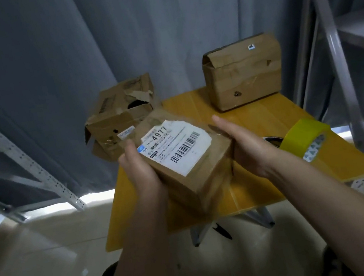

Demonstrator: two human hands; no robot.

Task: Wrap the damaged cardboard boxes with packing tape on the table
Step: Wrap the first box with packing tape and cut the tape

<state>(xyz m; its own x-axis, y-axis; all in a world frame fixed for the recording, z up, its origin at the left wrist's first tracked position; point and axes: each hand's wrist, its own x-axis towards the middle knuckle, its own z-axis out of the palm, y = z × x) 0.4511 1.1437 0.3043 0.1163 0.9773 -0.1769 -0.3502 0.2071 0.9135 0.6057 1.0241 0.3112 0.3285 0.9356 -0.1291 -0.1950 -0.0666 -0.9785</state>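
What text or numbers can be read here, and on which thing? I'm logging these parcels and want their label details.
"4977": large black digits on the white shipping label of the held box.
"50": beside the label's blue corner mark.
The label's other print and barcodes: too blurred to read.
Small sticker on the torn box: too small to read.
Small sticker on the far box: unreadable.
Tape roll core pattern: no legible words.

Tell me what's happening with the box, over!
Left hand and right hand flat against sides of labelled cardboard box, held above table. Yellow tape roll on right wrist. Nothing blocking.
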